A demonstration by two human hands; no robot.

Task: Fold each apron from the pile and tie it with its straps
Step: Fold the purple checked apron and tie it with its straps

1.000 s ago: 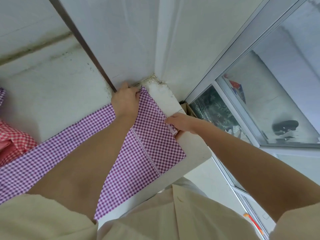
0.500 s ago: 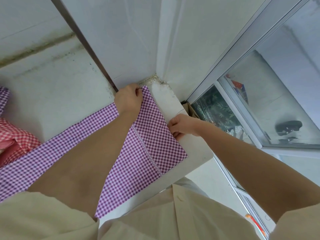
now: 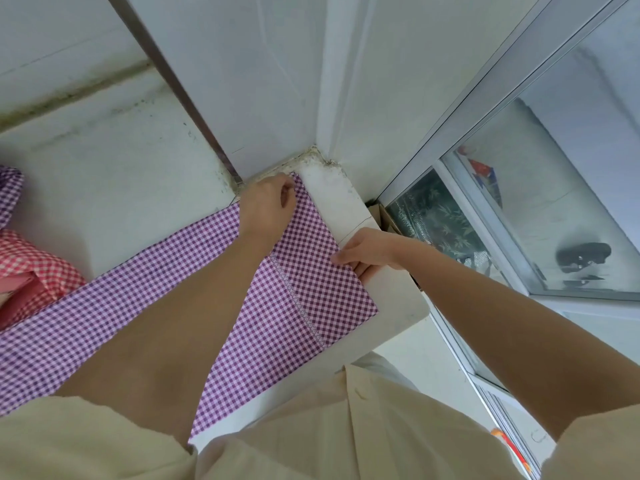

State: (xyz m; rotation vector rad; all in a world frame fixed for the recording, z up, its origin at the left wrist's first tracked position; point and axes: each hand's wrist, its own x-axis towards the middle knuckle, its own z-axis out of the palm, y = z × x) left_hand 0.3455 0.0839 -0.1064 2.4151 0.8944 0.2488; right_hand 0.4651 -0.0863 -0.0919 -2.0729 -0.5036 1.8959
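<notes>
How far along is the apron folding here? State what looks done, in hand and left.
Done: the purple apron lies on the white ledge as a long band, seemingly folded lengthwise. In hand: the left hand grips its far corner and the right hand pinches its end edge. Left: it is not yet tied, and a red checked apron lies crumpled at the left.

Three gingham cloths: one purple gingham apron (image 3: 311, 282) spread across the middle, one red gingham apron (image 3: 41, 271) at the left edge, and one purple gingham piece (image 3: 10, 192) above it. Two bare hands: one left hand (image 3: 266, 206), one right hand (image 3: 367, 251). One white ledge (image 3: 391, 299).
</notes>
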